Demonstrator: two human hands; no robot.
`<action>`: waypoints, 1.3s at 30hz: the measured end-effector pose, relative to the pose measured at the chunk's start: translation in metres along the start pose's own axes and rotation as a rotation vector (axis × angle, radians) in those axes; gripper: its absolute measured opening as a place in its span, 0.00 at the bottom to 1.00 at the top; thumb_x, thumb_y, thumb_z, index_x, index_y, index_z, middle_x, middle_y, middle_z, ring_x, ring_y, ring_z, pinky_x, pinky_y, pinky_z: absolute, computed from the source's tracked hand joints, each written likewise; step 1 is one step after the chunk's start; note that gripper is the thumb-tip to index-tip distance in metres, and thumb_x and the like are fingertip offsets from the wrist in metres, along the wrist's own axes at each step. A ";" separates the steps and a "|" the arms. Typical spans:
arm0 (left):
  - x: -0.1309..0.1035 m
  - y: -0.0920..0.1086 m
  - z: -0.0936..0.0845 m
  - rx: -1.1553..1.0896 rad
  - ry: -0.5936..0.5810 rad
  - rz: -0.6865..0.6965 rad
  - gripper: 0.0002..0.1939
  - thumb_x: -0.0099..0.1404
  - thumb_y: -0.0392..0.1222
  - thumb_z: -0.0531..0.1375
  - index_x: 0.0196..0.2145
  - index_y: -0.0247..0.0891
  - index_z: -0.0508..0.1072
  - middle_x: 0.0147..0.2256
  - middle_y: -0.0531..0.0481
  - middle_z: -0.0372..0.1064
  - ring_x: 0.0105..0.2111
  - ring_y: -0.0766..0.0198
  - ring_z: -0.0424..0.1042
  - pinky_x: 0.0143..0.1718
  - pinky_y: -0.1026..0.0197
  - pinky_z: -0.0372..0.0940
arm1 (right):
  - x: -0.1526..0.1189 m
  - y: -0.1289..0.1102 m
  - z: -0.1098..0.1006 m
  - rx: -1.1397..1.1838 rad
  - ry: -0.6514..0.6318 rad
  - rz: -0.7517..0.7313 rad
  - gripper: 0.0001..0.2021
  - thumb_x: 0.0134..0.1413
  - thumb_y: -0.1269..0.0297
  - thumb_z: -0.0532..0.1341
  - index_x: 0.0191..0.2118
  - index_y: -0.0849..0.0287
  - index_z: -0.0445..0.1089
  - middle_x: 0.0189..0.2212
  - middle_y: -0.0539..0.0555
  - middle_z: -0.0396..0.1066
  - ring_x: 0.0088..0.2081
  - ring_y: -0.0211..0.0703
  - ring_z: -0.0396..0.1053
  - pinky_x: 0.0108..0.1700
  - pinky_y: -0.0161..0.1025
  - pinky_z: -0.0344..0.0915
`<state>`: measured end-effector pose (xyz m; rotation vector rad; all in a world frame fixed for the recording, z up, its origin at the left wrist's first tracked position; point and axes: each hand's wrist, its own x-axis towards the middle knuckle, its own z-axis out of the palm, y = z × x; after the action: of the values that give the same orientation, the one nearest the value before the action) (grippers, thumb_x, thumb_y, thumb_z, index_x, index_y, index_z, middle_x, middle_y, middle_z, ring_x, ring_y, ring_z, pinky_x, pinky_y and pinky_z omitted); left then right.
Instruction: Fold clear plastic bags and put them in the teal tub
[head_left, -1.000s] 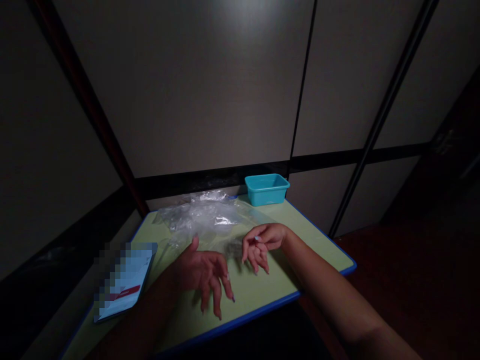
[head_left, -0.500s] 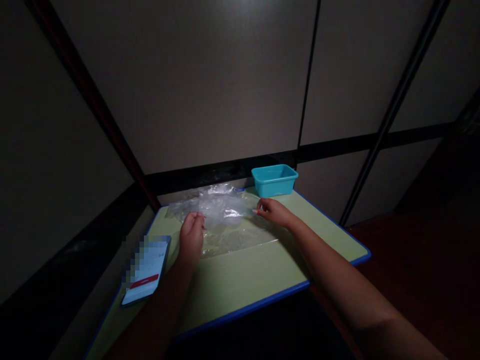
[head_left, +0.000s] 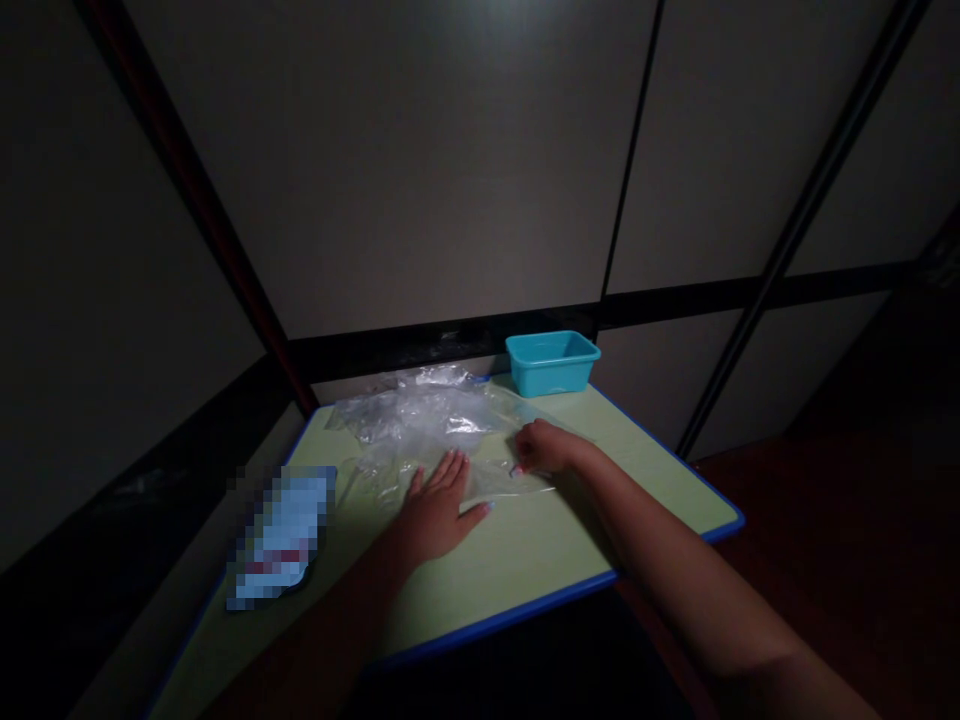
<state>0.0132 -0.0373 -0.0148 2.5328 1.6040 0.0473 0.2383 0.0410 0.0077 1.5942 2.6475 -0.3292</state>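
Note:
Crumpled clear plastic [head_left: 431, 415] lies over the back of the pale green table, with a flatter clear sheet or bag [head_left: 499, 480] toward the front. My left hand [head_left: 442, 510] rests palm down with fingers spread on the sheet's front part. To its right, my right hand [head_left: 534, 450] is closed over the same plastic, its fingers curled and a thumb or fingertip pointing down. What it pinches, if anything, is too small to make out.
A turquoise basket [head_left: 553, 375] stands at the table's back right corner. A phone [head_left: 285, 535], partly pixelated, lies at the left. The table [head_left: 480, 600] has a blue edge and touches a panelled wall [head_left: 435, 180].
My left hand has moved right and toward the front, going from curled fingers to a flat, spread palm. My right hand has dropped slightly toward the sheet's front part.

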 end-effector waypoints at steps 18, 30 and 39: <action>-0.002 0.002 -0.003 0.033 0.059 0.055 0.32 0.68 0.52 0.45 0.65 0.35 0.45 0.65 0.42 0.35 0.65 0.53 0.38 0.60 0.36 0.35 | -0.014 -0.008 -0.015 -0.027 -0.110 -0.048 0.18 0.58 0.57 0.55 0.35 0.66 0.75 0.29 0.59 0.74 0.27 0.40 0.64 0.27 0.33 0.54; -0.001 0.002 0.002 0.005 0.020 0.080 0.34 0.68 0.55 0.44 0.65 0.33 0.46 0.65 0.38 0.36 0.65 0.51 0.37 0.60 0.36 0.35 | -0.015 -0.010 -0.016 0.048 -0.061 -0.031 0.14 0.58 0.60 0.56 0.36 0.66 0.73 0.32 0.59 0.74 0.29 0.41 0.65 0.27 0.33 0.54; -0.001 0.003 0.000 -0.011 -0.007 0.048 0.34 0.67 0.55 0.43 0.65 0.34 0.44 0.65 0.39 0.34 0.65 0.52 0.37 0.59 0.35 0.37 | -0.015 -0.011 -0.011 0.164 -0.002 -0.034 0.12 0.55 0.61 0.60 0.42 0.63 0.70 0.35 0.56 0.74 0.31 0.39 0.67 0.29 0.31 0.55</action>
<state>0.0157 -0.0398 -0.0142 2.5603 1.5360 0.0524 0.2362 0.0254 0.0227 1.5903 2.7118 -0.5623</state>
